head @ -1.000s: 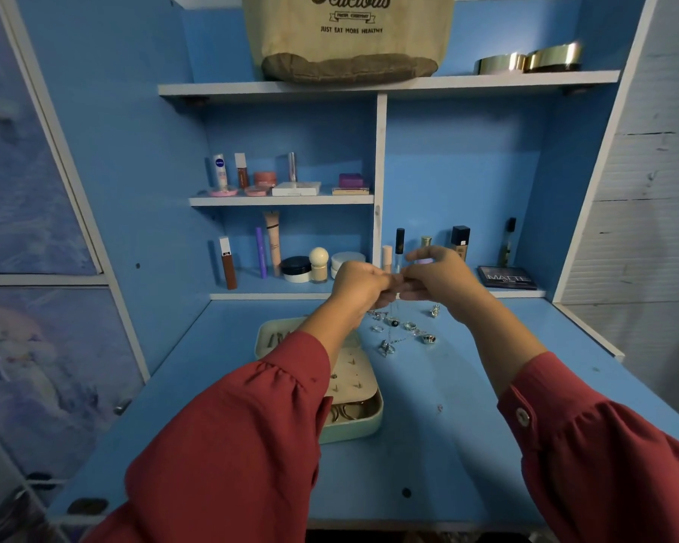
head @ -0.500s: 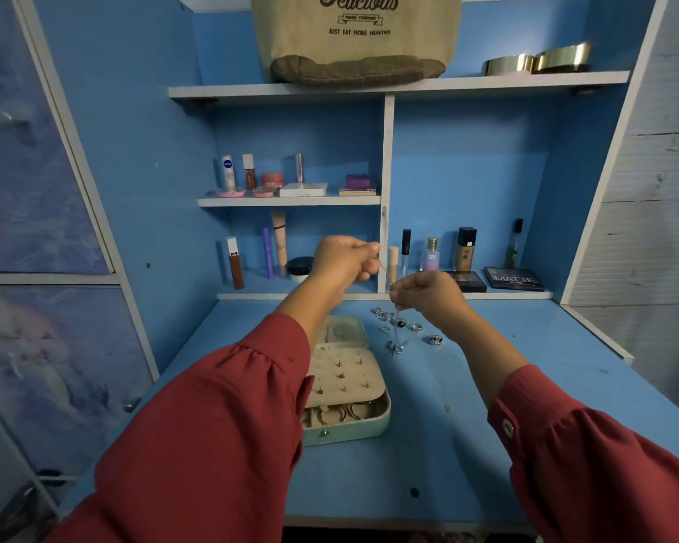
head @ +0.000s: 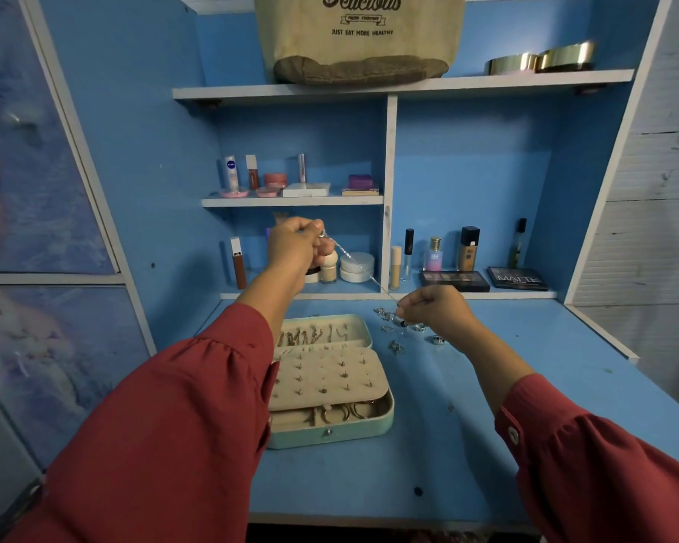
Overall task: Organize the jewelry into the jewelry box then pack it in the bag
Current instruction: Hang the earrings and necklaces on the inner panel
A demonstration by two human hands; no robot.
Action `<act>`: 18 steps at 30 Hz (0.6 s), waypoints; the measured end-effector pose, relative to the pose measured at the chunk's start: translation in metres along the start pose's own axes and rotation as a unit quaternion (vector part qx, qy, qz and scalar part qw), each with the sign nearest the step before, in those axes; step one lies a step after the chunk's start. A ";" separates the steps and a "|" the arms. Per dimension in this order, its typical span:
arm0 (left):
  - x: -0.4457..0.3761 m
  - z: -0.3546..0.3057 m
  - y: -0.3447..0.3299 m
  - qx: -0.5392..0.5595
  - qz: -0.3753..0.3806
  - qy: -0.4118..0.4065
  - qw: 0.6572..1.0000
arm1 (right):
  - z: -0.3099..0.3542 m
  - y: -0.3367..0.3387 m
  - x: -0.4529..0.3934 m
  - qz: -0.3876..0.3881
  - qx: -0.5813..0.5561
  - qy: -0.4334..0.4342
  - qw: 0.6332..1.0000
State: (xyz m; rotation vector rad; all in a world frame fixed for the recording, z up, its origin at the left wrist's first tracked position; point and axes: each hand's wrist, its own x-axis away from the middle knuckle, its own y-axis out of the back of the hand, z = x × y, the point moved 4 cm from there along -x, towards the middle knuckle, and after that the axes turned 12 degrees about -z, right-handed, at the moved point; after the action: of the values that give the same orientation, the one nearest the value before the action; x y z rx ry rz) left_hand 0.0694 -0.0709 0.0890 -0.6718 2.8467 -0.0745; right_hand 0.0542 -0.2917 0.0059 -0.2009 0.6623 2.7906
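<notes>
Head view: since half a second ago the left hand (head: 296,244) has lifted up and left, pulling a thin silver chain (head: 355,263) taut. Both sets of fingers are pinched shut on its ends, the right hand (head: 434,310) lower, above loose rings (head: 396,327) on the tabletop (head: 487,425). The open jewelry box (head: 330,382) lies near-left; the bag (head: 363,33) sits on the top shelf.
</notes>
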 end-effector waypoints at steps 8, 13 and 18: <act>-0.006 0.009 0.009 -0.001 -0.034 0.017 0.999 | 0.003 0.003 0.004 0.016 -0.043 -0.028 0.999; -0.009 0.010 0.015 0.012 -0.058 0.014 0.998 | 0.000 0.004 0.001 0.020 0.033 -0.004 0.999; -0.017 0.016 0.022 0.011 -0.087 0.011 0.996 | -0.006 0.001 0.000 -0.009 0.082 -0.030 0.996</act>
State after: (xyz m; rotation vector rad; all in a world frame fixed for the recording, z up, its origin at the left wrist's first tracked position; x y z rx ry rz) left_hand 0.0783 -0.0439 0.0747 -0.9170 2.7980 -0.1405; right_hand 0.0544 -0.2950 0.0011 -0.0889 0.8642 2.6973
